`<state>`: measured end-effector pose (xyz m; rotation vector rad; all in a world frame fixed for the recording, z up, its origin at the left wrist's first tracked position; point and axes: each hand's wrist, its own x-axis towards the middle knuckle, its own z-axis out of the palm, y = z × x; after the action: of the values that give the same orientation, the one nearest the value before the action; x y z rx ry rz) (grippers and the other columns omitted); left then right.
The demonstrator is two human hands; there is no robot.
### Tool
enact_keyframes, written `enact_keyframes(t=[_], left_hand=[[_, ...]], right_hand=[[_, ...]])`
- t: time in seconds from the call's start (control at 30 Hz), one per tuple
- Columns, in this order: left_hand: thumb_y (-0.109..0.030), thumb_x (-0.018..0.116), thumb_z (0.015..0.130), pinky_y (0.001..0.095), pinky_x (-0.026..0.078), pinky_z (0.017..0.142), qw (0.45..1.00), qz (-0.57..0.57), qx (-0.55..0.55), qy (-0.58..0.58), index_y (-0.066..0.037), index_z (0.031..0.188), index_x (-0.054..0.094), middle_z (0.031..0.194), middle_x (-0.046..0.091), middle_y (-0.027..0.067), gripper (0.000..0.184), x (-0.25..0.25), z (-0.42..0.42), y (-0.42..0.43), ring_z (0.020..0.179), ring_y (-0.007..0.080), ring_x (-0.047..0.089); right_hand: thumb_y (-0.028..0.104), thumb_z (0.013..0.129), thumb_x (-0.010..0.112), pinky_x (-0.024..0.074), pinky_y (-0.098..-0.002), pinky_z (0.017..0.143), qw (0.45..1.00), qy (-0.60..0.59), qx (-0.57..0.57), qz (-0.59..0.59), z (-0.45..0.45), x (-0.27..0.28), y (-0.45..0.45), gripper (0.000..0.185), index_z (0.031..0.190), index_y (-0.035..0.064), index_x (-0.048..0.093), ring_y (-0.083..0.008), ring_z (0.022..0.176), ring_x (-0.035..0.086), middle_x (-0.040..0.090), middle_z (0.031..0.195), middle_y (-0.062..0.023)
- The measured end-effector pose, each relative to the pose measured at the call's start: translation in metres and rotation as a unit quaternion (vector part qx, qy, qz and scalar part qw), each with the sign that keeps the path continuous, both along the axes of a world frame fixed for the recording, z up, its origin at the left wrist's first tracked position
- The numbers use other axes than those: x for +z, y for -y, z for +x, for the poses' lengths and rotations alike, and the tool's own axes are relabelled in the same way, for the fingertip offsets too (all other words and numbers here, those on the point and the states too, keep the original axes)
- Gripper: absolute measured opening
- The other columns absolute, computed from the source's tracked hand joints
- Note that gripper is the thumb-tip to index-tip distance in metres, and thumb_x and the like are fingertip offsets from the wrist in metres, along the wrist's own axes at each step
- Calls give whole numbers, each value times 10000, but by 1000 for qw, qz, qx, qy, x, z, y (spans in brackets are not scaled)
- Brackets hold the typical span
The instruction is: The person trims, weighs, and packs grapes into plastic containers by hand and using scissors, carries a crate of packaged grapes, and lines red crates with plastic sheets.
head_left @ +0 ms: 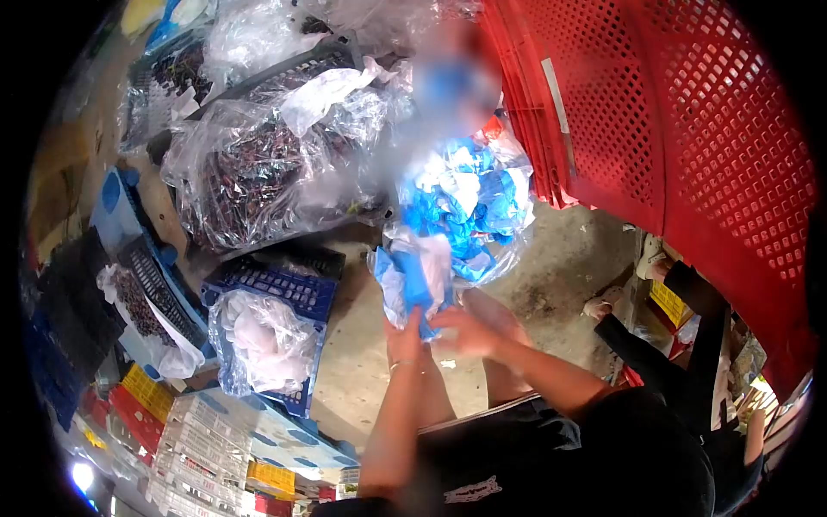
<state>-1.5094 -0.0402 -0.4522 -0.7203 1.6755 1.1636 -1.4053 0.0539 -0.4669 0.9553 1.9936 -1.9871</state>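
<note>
My left hand (405,339) is closed on the lower part of a crumpled blue-and-white sheet (415,274), which looks like thin paper or plastic. Coming in from the right, my right hand (468,333) has its fingers bent at the sheet's lower edge, slightly blurred. Just beyond the sheet stands a clear plastic bag (515,250) stuffed with crumpled blue and white pieces (465,194). Both hands are above my lap.
Large plastic-wrapped crates of dark fruit (258,177) lie at the upper left. A blue crate (301,293) carries a bag of whitish plastic (263,340). Red perforated crates (594,103) rise on the right. Another person's dark-clothed legs (655,362) are at the right.
</note>
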Motion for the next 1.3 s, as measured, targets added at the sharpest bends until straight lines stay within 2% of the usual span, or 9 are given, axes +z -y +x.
enact_keyframes(t=[0.07,0.13,0.33,0.47,0.63,0.77,0.97,1.1,1.3], left_hand=[[-171,607,763,323,397,829,994,-81,-42,-67,38,1205,349,1152,469,137,553,16,-4,11,1013,223,470],[-162,597,771,338,365,869,968,-159,-98,-166,52,1205,340,1164,460,150,548,34,3,37,1031,240,459],[-183,569,799,331,297,932,971,-126,-66,-191,47,1242,274,1218,395,171,580,33,27,90,1093,244,406],[-166,510,815,348,265,961,952,-173,-152,-203,13,1294,185,1276,319,202,606,60,20,77,1155,300,348],[42,400,721,344,215,997,920,-36,-222,-321,-5,1324,128,1323,253,221,663,103,7,64,1213,320,287],[102,352,640,329,285,955,782,24,-469,-410,-32,1190,438,1179,443,197,573,134,-7,66,1108,323,408],[78,429,616,337,388,860,751,54,-578,-314,-81,951,620,994,545,174,417,125,-8,69,921,308,516],[60,438,643,389,345,907,749,35,-563,-346,-45,1070,533,1126,436,246,450,118,13,99,1034,368,437],[75,431,644,405,288,946,690,-22,-617,-378,-74,1173,437,1263,252,280,549,112,71,214,1126,439,320]], right_hand=[[135,659,628,436,-353,758,910,35,-282,-302,41,-81,6,256,905,67,608,-278,875,539,538,981,-135],[170,687,606,432,-366,790,937,173,-240,186,31,-129,-22,282,956,85,602,-310,877,543,495,1066,-191],[190,731,555,388,-390,857,937,247,-137,203,-29,-153,-82,328,1026,47,552,-357,991,462,465,1093,-238],[112,783,505,372,-308,863,972,10,-192,135,7,-69,-72,305,1063,-9,519,-300,1011,469,492,1064,-160],[113,818,484,380,-308,851,890,39,-414,-184,85,91,-77,307,1106,7,498,-187,1017,463,471,1126,-74],[111,837,453,378,-332,858,829,-14,-480,-285,157,134,-53,329,1137,-25,445,-192,1035,457,454,1166,-97],[71,839,453,363,-363,906,695,-157,-587,-385,163,160,4,285,1096,-52,435,-234,1077,447,465,1160,-150],[125,820,506,425,-314,796,750,-58,-627,-205,144,129,42,275,1050,-25,499,-192,945,535,555,1047,-104],[81,708,515,462,-341,756,949,150,-139,241,131,11,116,362,1068,101,548,-275,814,585,543,1014,-188]])
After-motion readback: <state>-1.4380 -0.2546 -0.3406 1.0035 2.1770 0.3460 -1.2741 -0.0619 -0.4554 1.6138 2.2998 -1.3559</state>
